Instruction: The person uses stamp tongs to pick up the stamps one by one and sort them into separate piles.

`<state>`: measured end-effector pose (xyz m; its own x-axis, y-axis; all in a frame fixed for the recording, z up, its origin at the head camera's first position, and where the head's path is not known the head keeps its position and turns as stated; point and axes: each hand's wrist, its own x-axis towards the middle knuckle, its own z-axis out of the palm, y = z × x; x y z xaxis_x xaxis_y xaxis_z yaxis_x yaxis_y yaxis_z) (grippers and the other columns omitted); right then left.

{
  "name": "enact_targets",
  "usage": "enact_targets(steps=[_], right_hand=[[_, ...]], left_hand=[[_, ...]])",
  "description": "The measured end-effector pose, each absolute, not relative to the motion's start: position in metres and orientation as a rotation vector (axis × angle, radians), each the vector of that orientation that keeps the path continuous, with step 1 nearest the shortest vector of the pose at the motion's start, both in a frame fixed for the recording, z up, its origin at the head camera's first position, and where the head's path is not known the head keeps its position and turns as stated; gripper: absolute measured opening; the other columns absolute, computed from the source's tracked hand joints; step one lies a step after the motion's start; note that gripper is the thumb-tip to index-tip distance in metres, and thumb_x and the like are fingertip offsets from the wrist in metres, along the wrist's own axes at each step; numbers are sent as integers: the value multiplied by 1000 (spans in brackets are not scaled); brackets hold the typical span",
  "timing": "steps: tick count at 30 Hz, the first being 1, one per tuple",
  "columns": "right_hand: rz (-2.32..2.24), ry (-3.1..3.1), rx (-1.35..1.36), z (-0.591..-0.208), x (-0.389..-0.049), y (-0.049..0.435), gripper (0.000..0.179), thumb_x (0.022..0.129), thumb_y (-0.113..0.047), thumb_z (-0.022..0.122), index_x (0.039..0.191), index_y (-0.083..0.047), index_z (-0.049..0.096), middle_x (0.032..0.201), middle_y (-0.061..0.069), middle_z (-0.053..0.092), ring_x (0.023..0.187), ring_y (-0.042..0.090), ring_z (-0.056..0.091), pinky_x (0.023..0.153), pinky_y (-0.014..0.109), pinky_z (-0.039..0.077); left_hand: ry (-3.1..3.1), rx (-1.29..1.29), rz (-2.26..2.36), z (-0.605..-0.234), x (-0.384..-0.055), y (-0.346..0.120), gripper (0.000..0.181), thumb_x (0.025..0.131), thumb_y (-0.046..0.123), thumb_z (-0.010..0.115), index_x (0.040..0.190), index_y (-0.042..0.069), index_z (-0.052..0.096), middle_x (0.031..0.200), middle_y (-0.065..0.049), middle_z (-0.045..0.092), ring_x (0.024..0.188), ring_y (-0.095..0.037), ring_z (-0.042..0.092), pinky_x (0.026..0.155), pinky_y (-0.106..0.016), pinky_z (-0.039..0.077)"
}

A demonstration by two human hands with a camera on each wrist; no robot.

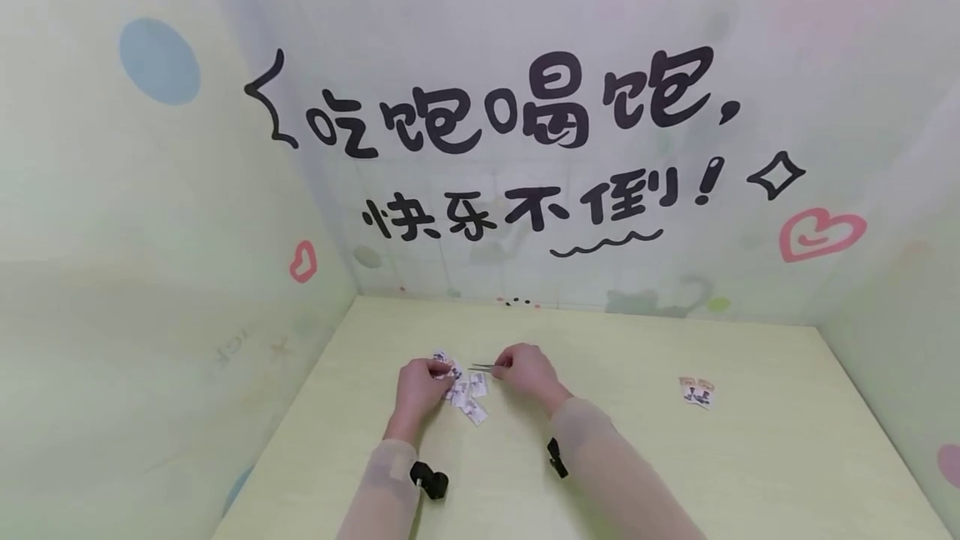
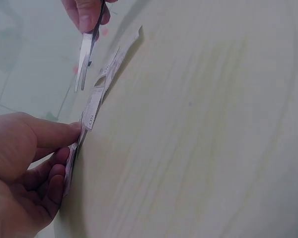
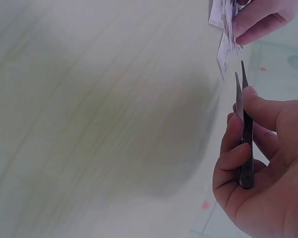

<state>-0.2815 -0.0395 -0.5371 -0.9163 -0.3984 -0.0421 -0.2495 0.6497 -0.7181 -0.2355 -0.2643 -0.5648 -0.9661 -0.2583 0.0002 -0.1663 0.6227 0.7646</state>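
My left hand (image 1: 418, 390) pinches a small printed paper piece (image 2: 72, 161) between thumb and fingers, at the left of a cluster. Several more white printed pieces (image 1: 472, 412) overlap beside it on the table; the left wrist view shows them almost edge-on. From the right, my right hand (image 1: 528, 371) grips metal tweezers (image 3: 247, 163). The tweezer tips stand slightly apart with nothing between them, pointing toward the cluster. In the right wrist view the tips are close to the nearest printed piece (image 3: 223, 58) but apart from it. My hand hides part of the cluster.
Farther right on the pale wooden table (image 1: 585, 498) lie two similar printed pieces (image 1: 697, 392), side by side. A back wall (image 1: 555, 273) with large black lettering rises behind the table, and side walls flank it. A small black device (image 1: 430, 481) sits at my left wrist.
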Motion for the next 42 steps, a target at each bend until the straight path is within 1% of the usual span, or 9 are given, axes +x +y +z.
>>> enact_targets(steps=[4, 9, 19, 24, 30, 35, 42], right_hand=[[-1083, 2685, -525, -532, -280, -53, 11, 97, -18, 79, 101, -8, 80, 93, 2, 74, 85, 18, 65, 85, 41, 56], [-1066, 2680, -495, -527, -278, -62, 9, 97, -15, 79, 99, -7, 80, 93, 3, 75, 87, 21, 67, 87, 43, 57], [-1105, 2621, -441, -529, -276, -64, 8, 94, -14, 82, 95, -6, 83, 90, 5, 76, 87, 23, 69, 89, 44, 57], [-1096, 2594, -442, -532, -278, -63, 7, 94, -15, 83, 96, -8, 84, 91, 2, 77, 89, 21, 68, 91, 42, 56], [-1082, 2638, -463, -528, -277, -62, 6, 93, -14, 83, 95, -8, 83, 88, 1, 75, 84, 19, 67, 87, 42, 57], [-1052, 2667, -471, -527, -274, -61, 6, 92, -14, 84, 95, -9, 83, 88, 0, 76, 81, 17, 66, 83, 39, 57], [-1066, 2713, -437, -527, -270, -60, 6, 91, -12, 84, 96, -9, 84, 91, 1, 77, 84, 20, 69, 82, 41, 58]], left_hand=[[-2721, 357, -1271, -565, -234, -263, 19, 86, 4, 85, 105, 3, 81, 100, -9, 75, 90, -24, 68, 83, -42, 59], [-2725, 357, -1274, -564, -234, -262, 19, 86, 5, 86, 105, 3, 81, 101, -8, 75, 91, -23, 67, 83, -42, 59], [-2732, 344, -1259, -565, -234, -261, 19, 86, 4, 85, 105, 3, 81, 101, -9, 76, 91, -24, 68, 84, -43, 59], [-2725, 353, -1269, -565, -234, -260, 17, 87, 4, 85, 104, 4, 81, 100, -8, 76, 91, -23, 68, 84, -42, 58], [-2729, 355, -1274, -564, -233, -260, 17, 87, 4, 85, 104, 4, 81, 100, -8, 75, 91, -23, 68, 84, -41, 59], [-2730, 368, -1279, -562, -234, -260, 18, 87, 4, 85, 105, 4, 81, 101, -9, 75, 92, -25, 68, 85, -42, 59], [-2732, 357, -1258, -563, -234, -262, 19, 86, 4, 86, 105, 3, 81, 100, -9, 75, 91, -25, 68, 84, -43, 59]])
